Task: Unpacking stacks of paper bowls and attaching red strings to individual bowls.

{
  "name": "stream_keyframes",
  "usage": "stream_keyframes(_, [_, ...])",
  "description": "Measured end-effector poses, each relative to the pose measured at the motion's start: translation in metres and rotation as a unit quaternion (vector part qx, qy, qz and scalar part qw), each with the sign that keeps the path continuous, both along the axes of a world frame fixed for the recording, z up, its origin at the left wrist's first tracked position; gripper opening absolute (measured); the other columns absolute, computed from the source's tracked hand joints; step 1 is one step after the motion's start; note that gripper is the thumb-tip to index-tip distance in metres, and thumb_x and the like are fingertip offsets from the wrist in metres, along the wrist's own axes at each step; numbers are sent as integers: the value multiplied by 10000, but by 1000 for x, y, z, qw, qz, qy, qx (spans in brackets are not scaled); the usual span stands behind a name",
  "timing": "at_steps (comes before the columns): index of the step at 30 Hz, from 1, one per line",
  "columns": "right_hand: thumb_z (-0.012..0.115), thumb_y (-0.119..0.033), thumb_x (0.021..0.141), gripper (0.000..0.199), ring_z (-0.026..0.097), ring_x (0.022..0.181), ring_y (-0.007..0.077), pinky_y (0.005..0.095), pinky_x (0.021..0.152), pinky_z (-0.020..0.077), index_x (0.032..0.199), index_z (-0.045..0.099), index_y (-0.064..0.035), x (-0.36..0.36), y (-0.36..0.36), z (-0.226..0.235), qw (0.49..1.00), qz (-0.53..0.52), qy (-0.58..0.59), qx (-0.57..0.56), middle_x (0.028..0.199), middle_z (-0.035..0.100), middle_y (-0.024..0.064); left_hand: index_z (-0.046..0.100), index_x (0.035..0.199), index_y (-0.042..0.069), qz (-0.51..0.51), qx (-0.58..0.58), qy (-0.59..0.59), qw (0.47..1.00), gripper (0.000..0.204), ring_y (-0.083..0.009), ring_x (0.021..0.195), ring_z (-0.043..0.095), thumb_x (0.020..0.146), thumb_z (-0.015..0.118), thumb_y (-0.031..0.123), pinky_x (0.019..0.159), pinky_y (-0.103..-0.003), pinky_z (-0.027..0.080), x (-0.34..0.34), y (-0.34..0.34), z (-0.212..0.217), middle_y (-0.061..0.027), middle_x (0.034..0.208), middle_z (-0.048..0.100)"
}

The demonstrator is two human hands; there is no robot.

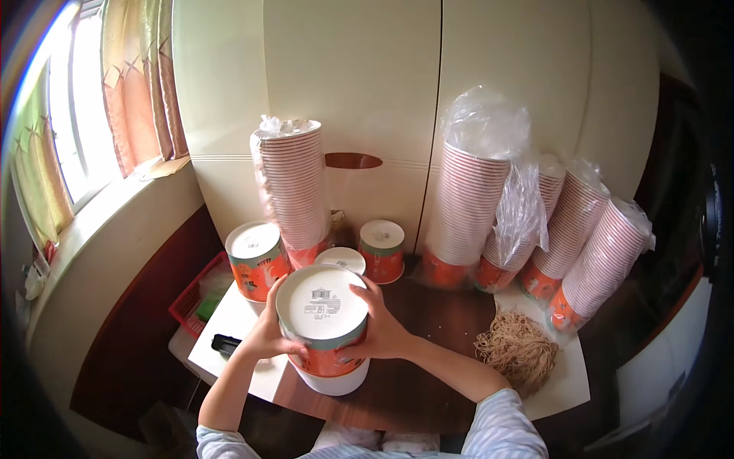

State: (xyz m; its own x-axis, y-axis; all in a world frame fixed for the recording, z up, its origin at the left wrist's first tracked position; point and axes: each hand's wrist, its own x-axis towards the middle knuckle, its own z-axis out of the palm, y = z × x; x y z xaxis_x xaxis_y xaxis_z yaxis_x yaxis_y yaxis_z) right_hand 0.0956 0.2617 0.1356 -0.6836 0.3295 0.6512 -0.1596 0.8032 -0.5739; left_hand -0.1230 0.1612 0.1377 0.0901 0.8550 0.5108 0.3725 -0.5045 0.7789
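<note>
In front of me an orange and teal paper tub (325,361) stands upside down, its white printed base facing up. My left hand (269,333) wraps round its left side, and my right hand (382,327) grips the right side, thumbs toward me. Below its orange wall a white round piece (333,382) sticks out; whether it is a lid or another tub I cannot tell. Just behind lies a white-topped round piece (341,258), partly covered by the held tub. Two similar upturned tubs stand near, one at left (258,269) and one behind (382,256).
A tall bagged stack of paper tubs (294,183) rises at the back left. More wrapped stacks (470,210) stand at the back right. Tangled tan string (518,352) lies at the right table edge. At left are a black object (224,344) and a red basket (200,297).
</note>
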Motion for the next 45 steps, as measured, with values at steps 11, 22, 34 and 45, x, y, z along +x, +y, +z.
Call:
stream_keyframes(11, [833,-234,459,712,275,1213,403,468,956,293,1036,444,-83,26,-9,98,977,-74,161,117,1277,287,276,74,1354,66,-41,157,-72,984,1216,-271,1191,354,478,829,441,994,-388,265,42,11,120,-155,1255,379])
stream_keyframes(22, [750,-51,625,269,458,1097,250,309,818,458,772,525,-45,103,-4,89,949,-89,303,5,1171,437,110,198,1297,4,-22,210,144,967,949,-368,1205,331,650,705,479,977,-413,315,103,52,152,-253,1272,325])
stream_keyframes(34, [771,-175,565,286,457,1003,319,428,871,351,669,548,-30,114,80,-59,897,-426,38,114,958,534,123,531,896,47,146,93,475,863,332,-255,1074,487,690,662,272,930,-512,330,70,-47,61,-96,1019,544])
stream_keyframes(45, [754,-195,590,284,438,1035,315,401,872,374,693,554,-22,68,115,-113,911,-400,-67,78,995,503,122,553,837,85,160,78,333,926,192,-208,1080,505,656,593,36,994,-563,164,74,-35,78,-42,923,595])
